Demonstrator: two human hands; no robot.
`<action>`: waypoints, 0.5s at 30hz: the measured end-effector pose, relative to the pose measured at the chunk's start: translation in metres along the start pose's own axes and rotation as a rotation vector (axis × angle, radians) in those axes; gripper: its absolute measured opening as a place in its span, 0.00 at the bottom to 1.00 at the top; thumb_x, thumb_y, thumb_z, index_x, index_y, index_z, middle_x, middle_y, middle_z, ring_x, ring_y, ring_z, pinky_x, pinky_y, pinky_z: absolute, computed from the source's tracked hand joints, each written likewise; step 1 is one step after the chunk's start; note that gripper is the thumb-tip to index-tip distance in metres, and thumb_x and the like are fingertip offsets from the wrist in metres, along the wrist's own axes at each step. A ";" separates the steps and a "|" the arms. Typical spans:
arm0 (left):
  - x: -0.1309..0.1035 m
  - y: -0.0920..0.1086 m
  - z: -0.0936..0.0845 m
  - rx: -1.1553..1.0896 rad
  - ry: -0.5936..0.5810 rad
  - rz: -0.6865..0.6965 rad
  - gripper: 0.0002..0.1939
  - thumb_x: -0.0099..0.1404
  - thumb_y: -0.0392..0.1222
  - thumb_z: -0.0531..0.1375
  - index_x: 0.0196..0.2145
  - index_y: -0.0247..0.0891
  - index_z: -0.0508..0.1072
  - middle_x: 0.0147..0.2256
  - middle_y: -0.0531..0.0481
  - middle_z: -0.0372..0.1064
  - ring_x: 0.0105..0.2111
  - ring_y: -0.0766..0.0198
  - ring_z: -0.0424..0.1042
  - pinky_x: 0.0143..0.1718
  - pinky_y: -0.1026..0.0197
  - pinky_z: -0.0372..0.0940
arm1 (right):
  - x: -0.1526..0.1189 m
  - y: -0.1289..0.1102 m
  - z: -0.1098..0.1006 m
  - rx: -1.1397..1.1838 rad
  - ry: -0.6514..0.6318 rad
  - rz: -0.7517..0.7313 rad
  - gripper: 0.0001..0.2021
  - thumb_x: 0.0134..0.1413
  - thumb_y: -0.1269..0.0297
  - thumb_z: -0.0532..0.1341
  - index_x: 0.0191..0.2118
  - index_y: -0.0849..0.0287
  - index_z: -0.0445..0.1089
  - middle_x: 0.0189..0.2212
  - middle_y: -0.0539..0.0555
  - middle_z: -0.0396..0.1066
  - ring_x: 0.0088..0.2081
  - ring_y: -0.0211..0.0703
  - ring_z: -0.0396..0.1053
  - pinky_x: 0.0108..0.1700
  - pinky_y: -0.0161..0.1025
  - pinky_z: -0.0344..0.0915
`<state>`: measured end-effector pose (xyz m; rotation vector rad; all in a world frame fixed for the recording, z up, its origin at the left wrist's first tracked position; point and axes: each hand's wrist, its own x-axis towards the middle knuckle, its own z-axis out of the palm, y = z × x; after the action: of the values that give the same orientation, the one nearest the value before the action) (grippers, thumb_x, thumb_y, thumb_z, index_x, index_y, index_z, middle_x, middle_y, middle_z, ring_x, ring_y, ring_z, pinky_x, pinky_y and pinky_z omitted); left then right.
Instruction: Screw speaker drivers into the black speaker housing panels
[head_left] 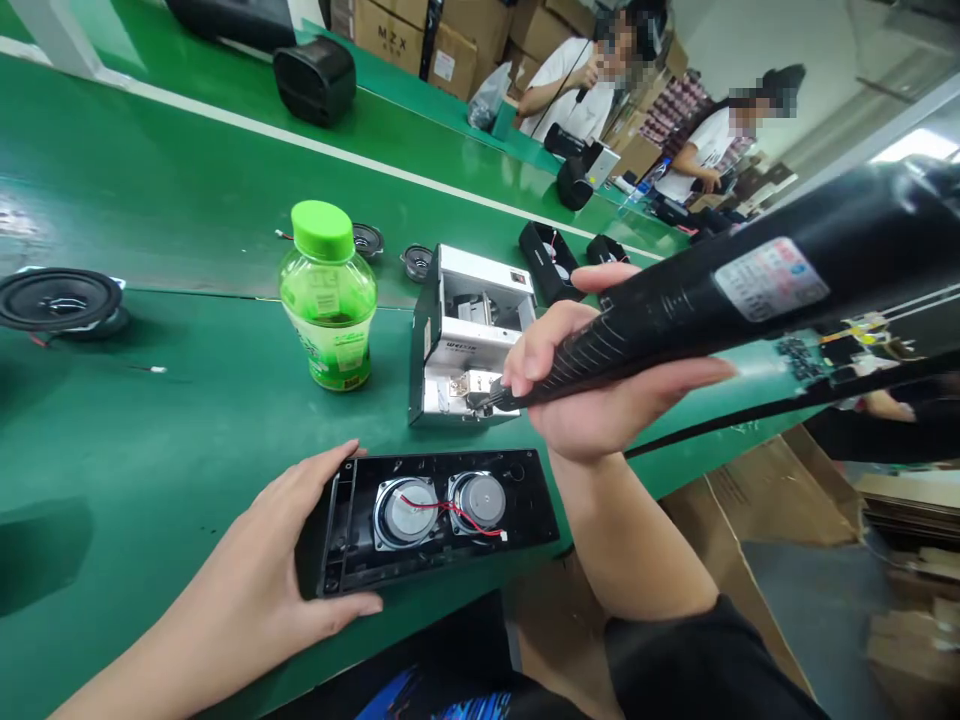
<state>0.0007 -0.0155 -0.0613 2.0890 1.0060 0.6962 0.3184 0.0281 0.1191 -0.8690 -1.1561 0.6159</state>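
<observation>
My left hand point(277, 550) grips the left end of a black speaker box point(435, 570), thumb along its near edge and fingers at the far one. Two round drivers with silver backs sit in the box, and a red wire with a white plug point(480, 525) lies across them. My right hand point(592, 390) is wrapped round a black electric screwdriver point(652, 320). The tool's tip points down-left into the front of a white and black screw feeder point(480, 300); whether a screw is on the tip I cannot make out.
A green-capped bottle point(330, 300) stands left of the feeder. Loose speaker drivers point(64, 300) lie on the green table point(187, 430). More black speaker boxes point(551, 260) stand behind the feeder. Two people point(577, 90) work across the table. Cardboard point(780, 490) is at the lower right.
</observation>
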 end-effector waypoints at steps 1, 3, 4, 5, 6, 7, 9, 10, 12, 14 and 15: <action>0.000 -0.001 0.000 0.000 0.003 0.009 0.70 0.70 0.68 0.84 0.95 0.65 0.52 0.86 0.42 0.73 0.80 0.27 0.80 0.79 0.29 0.83 | -0.001 0.000 0.002 -0.011 0.010 -0.005 0.39 0.61 0.09 0.74 0.51 0.41 0.83 0.21 0.40 0.74 0.17 0.43 0.68 0.22 0.43 0.70; 0.000 -0.003 -0.001 0.010 0.012 0.033 0.69 0.71 0.73 0.82 0.96 0.65 0.52 0.86 0.42 0.74 0.79 0.27 0.82 0.77 0.30 0.84 | -0.002 0.002 0.005 -0.025 0.062 -0.051 0.41 0.67 0.08 0.68 0.55 0.43 0.82 0.22 0.40 0.72 0.18 0.43 0.67 0.22 0.43 0.66; 0.001 -0.005 -0.001 0.016 0.018 0.043 0.69 0.71 0.76 0.81 0.96 0.64 0.52 0.85 0.42 0.74 0.79 0.28 0.82 0.77 0.31 0.85 | -0.002 0.004 0.006 -0.034 0.080 -0.059 0.41 0.70 0.08 0.66 0.56 0.43 0.82 0.23 0.41 0.71 0.19 0.43 0.67 0.22 0.43 0.65; 0.002 -0.006 -0.002 0.022 0.019 0.051 0.68 0.72 0.77 0.80 0.96 0.64 0.52 0.85 0.42 0.74 0.79 0.29 0.82 0.77 0.32 0.85 | -0.002 0.007 0.007 -0.039 0.098 -0.060 0.41 0.72 0.09 0.64 0.57 0.44 0.82 0.23 0.41 0.71 0.19 0.43 0.67 0.22 0.42 0.64; 0.003 -0.007 -0.002 0.028 0.013 0.060 0.68 0.73 0.77 0.79 0.96 0.63 0.52 0.85 0.41 0.75 0.79 0.30 0.83 0.77 0.33 0.85 | -0.002 0.009 0.008 -0.038 0.101 -0.051 0.41 0.73 0.10 0.64 0.58 0.44 0.83 0.24 0.41 0.70 0.19 0.43 0.67 0.22 0.42 0.63; 0.004 -0.007 -0.003 0.033 0.003 0.070 0.67 0.74 0.77 0.78 0.96 0.63 0.51 0.85 0.41 0.75 0.79 0.31 0.83 0.77 0.34 0.85 | -0.004 0.011 0.008 -0.027 0.099 -0.043 0.41 0.74 0.10 0.64 0.59 0.45 0.83 0.23 0.42 0.70 0.18 0.42 0.67 0.21 0.42 0.62; 0.006 -0.006 -0.005 0.044 -0.005 0.094 0.66 0.75 0.78 0.78 0.96 0.63 0.51 0.85 0.40 0.75 0.79 0.31 0.82 0.77 0.33 0.84 | -0.010 0.010 0.008 -0.011 0.081 -0.020 0.42 0.72 0.09 0.64 0.59 0.45 0.84 0.23 0.42 0.69 0.17 0.42 0.65 0.19 0.41 0.62; 0.007 -0.005 -0.005 0.047 0.001 0.106 0.67 0.74 0.79 0.78 0.95 0.62 0.51 0.85 0.39 0.74 0.80 0.30 0.82 0.78 0.32 0.84 | -0.016 0.006 0.007 -0.011 0.064 -0.008 0.43 0.71 0.08 0.64 0.59 0.45 0.84 0.23 0.42 0.69 0.18 0.42 0.66 0.19 0.41 0.62; 0.010 -0.002 -0.005 0.042 0.008 0.121 0.69 0.72 0.81 0.79 0.95 0.60 0.53 0.86 0.37 0.73 0.81 0.28 0.80 0.80 0.29 0.81 | -0.034 -0.010 0.004 -0.038 -0.015 0.062 0.43 0.70 0.09 0.66 0.61 0.43 0.85 0.24 0.43 0.70 0.20 0.45 0.71 0.22 0.42 0.68; 0.012 0.000 -0.004 0.027 -0.011 0.119 0.70 0.70 0.82 0.80 0.94 0.57 0.56 0.86 0.36 0.73 0.82 0.28 0.79 0.83 0.29 0.79 | -0.058 -0.032 0.000 -0.071 -0.127 0.159 0.40 0.69 0.12 0.71 0.62 0.42 0.85 0.26 0.44 0.72 0.25 0.48 0.77 0.27 0.45 0.75; 0.013 0.001 -0.003 0.019 -0.018 0.115 0.70 0.69 0.82 0.81 0.94 0.56 0.57 0.86 0.36 0.73 0.82 0.29 0.79 0.84 0.29 0.78 | -0.070 -0.043 -0.001 -0.074 -0.172 0.192 0.39 0.69 0.13 0.73 0.63 0.40 0.84 0.27 0.44 0.73 0.26 0.48 0.78 0.29 0.46 0.79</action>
<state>0.0059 -0.0045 -0.0571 2.1795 0.8906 0.7263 0.2973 -0.0516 0.1190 -1.0130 -1.2655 0.8221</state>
